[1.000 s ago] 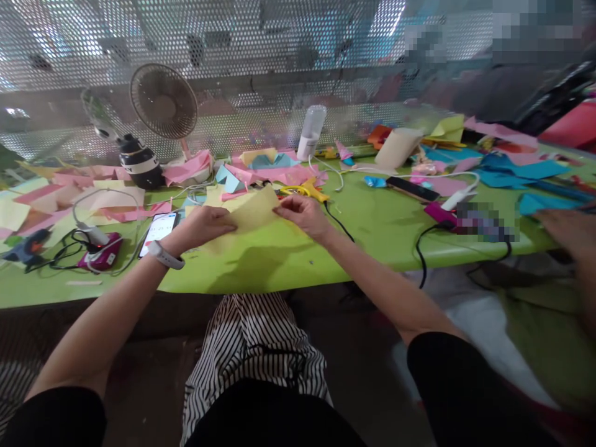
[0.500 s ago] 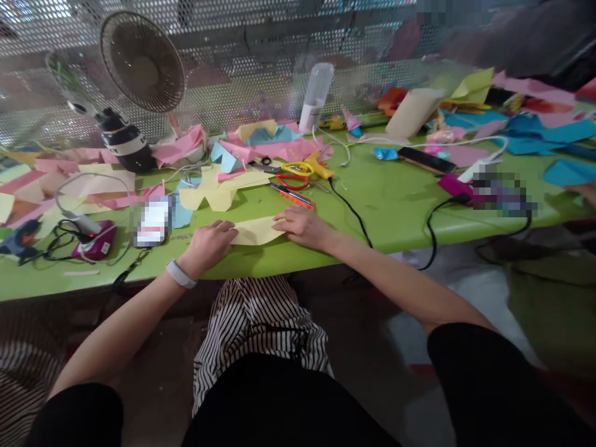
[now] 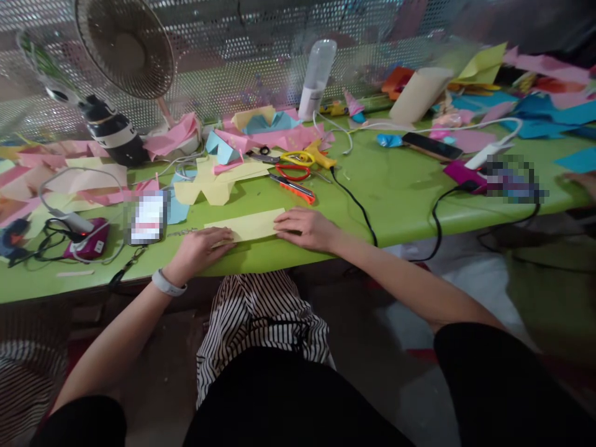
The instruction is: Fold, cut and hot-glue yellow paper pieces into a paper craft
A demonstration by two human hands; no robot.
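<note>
A folded yellow sheet of paper (image 3: 246, 225) lies flat near the front edge of the green table (image 3: 395, 198). My left hand (image 3: 202, 246) rests on the sheet's left end, fingers laid flat and pressing down. My right hand (image 3: 305, 227) presses the right end, fingers flat too. Just beyond the sheet lie red-handled scissors (image 3: 293, 180) and a cut yellow paper shape (image 3: 214, 186).
A desk fan (image 3: 123, 46), a dark bottle (image 3: 112, 130), a phone (image 3: 148, 217) and a power bank with cables (image 3: 86, 239) sit at the left. Pink and blue paper scraps (image 3: 274, 133), a glue gun (image 3: 319, 155), a white bottle (image 3: 316, 77) lie behind. Another person's hand (image 3: 580, 181) shows at far right.
The yellow sheet was held up in both hands; it has come down onto the table and been folded flat, with both hands now pressing on it. The view tilted down.
</note>
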